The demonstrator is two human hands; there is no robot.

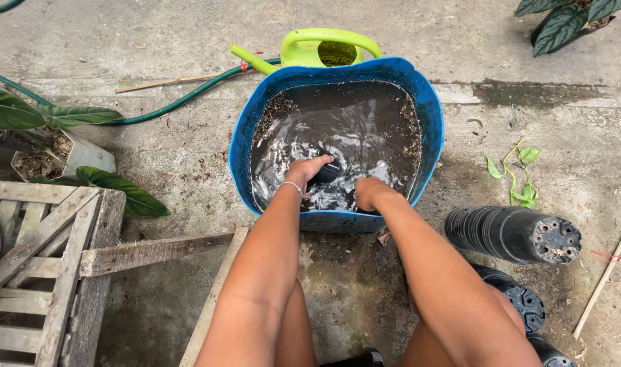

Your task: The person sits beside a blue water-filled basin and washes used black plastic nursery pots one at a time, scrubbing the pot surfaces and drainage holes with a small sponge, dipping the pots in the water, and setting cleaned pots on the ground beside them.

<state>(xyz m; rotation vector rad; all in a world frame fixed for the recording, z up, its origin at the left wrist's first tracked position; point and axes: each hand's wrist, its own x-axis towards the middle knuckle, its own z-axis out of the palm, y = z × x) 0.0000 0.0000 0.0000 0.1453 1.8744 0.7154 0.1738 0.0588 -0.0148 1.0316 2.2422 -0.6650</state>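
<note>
Outdoor concrete floor (154, 156), stained and littered with soil crumbs. At centre stands a blue tub (429, 122) filled with dark, muddy water; bits of soil cling to its inner wall above the waterline.

Left hand (309, 170): in the tub, fingers curled around a small black plastic pot (326, 172), which sits partly under the churned water near the tub's middle. A thin bracelet (291, 185) circles that wrist.

Right hand (368, 192): dipped in the water just beside the pot, near the tub's front wall. The fingers are submerged, so whether they are open or closed cannot be told.

Surroundings: a lime-green watering can (324, 49) stands touching the tub's far side. A green garden hose (168, 105) runs across the floor to the left. A stack of black nursery pots (511, 234) lies on its side to the right of the tub, with more black pots (525, 302) near the right leg. A small uprooted green cutting (518, 173) lies on the concrete between tub and stack. A weathered wooden pallet (42, 272) occupies the lower left, with leafy potted plants (48, 119) behind it.
</note>
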